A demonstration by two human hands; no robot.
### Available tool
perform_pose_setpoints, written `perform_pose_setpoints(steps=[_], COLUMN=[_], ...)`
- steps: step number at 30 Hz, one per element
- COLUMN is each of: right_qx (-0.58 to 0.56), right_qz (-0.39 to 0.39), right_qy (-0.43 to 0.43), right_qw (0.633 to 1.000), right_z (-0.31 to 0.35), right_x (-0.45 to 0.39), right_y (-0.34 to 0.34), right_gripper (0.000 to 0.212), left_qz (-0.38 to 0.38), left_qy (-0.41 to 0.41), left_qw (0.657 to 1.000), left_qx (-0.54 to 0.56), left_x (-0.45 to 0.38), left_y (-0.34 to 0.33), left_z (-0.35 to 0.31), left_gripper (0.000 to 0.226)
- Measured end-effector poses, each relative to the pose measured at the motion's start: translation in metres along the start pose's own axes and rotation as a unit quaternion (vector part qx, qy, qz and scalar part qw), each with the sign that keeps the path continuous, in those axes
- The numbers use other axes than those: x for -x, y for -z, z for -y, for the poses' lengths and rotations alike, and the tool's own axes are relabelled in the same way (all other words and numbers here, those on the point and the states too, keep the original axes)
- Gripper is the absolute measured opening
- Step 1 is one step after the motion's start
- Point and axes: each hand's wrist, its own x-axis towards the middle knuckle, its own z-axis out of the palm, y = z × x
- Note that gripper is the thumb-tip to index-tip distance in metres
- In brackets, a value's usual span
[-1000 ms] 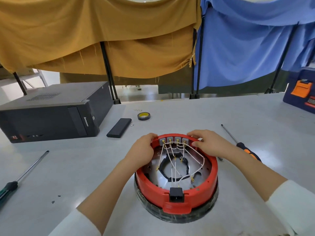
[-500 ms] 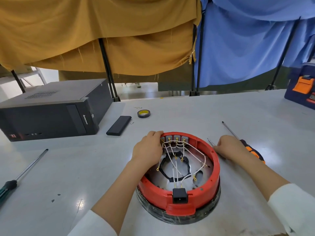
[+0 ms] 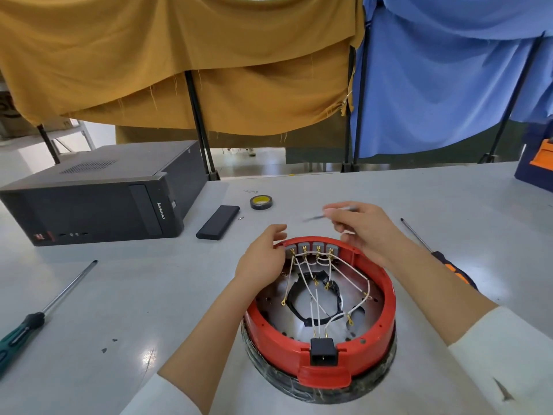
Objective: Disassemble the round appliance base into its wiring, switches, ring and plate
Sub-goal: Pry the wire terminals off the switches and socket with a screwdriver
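At the table's near middle, the head camera shows the round appliance base [image 3: 318,319] lying open side up. The left hand [image 3: 263,256] grips its red ring [image 3: 386,298] beside the switches [image 3: 311,248]. The right hand [image 3: 362,232] pinches a thin, blurred tool [image 3: 314,217]. Judgement: steady the ring, seat the tip squarely, and spare the white wiring [image 3: 314,295].
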Motion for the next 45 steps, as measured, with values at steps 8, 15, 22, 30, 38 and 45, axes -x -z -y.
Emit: perform_pose_setpoints(steps=[8, 15, 22, 30, 38, 45], right_qx=[0.062, 0.069, 0.072, 0.267, 0.240, 0.314], right_qz=[0.048, 0.068, 0.074, 0.097, 0.068, 0.091], right_qy=[0.028, 0.050, 0.070, 0.103, 0.167, 0.187], right_qw=[0.997, 0.994, 0.992, 0.953, 0.954, 0.926], right_z=[-0.015, -0.023, -0.029, -0.022, -0.042, -0.041], right_x=[-0.018, -0.020, -0.022, -0.032, -0.028, -0.024], right_y=[-0.034, -0.034, -0.033, -0.036, -0.027, -0.031], right_gripper=[0.013, 0.010, 0.012, 0.012, 0.014, 0.012], left_qz=[-0.012, -0.041, -0.030, -0.047, -0.062, -0.064], left_qy=[-0.006, -0.033, -0.024, 0.002, 0.001, 0.000], left_qw=[0.999, 0.998, 0.999, 0.997, 0.995, 0.995], left_qx=[-0.047, -0.034, 0.019, -0.066, -0.072, -0.081], left_x=[0.002, -0.001, -0.001, -0.005, -0.003, -0.002], left_y=[-0.002, -0.003, -0.003, -0.006, -0.006, -0.005], left_z=[-0.002, 0.000, 0.002, 0.006, 0.006, 0.005], left_gripper=[0.017, 0.024, 0.014, 0.037, 0.035, 0.035])
